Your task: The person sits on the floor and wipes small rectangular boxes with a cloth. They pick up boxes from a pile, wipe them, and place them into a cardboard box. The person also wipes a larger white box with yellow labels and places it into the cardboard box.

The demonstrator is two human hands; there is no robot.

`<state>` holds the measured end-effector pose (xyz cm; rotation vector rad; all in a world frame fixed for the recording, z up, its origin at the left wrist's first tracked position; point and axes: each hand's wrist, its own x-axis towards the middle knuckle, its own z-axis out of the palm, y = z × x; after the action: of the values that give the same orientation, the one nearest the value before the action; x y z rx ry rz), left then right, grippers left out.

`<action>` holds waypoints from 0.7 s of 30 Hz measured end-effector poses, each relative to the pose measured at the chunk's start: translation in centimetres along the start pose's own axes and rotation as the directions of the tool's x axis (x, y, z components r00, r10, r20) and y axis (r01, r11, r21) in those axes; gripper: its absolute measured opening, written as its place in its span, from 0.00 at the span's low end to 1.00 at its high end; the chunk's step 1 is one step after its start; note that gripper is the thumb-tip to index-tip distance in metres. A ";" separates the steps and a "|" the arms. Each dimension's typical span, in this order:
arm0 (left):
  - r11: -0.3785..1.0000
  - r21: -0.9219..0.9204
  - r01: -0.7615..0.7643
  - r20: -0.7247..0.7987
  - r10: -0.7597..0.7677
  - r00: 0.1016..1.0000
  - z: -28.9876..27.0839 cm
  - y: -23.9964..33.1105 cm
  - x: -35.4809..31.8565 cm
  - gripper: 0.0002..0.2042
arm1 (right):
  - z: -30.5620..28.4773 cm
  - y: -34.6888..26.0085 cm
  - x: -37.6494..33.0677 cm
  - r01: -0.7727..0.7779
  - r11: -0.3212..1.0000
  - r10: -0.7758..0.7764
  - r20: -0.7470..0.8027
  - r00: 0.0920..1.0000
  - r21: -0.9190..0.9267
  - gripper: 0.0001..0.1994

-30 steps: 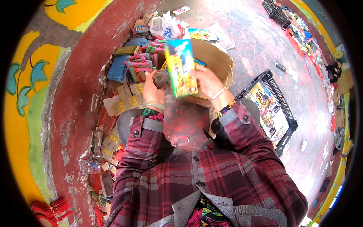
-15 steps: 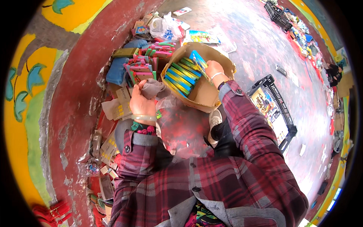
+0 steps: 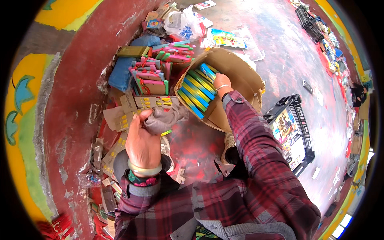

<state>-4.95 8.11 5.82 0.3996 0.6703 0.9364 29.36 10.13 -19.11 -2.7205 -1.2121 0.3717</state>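
Inside the cardboard box (image 3: 242, 74), we see the right hand (image 3: 222, 83) pinching a flat packet (image 3: 207, 72).
If that pinch slips, we judge, the packet could topple the neighbouring row (image 3: 197, 94); the left hand (image 3: 143, 144) pinches grey cloth (image 3: 163, 120). Half a second ago, the packet leaned away; now it sits closer to the row.

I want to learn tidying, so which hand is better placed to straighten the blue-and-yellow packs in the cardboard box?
Probably the right hand: it reaches into the cardboard box, at the blue-and-yellow packs. The left hand is outside the box, holding a grey cloth.
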 end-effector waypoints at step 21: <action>0.996 0.050 0.069 -0.005 -0.068 0.998 0.6 -0.7 -0.3 0.14 | 2.4 0.9 2.4 -0.043 0.999 0.049 0.302 0.952 -0.025 0.24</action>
<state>-4.23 7.47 5.91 0.4172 0.7069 0.8567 30.87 11.44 -22.00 -2.7843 -1.2243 0.8139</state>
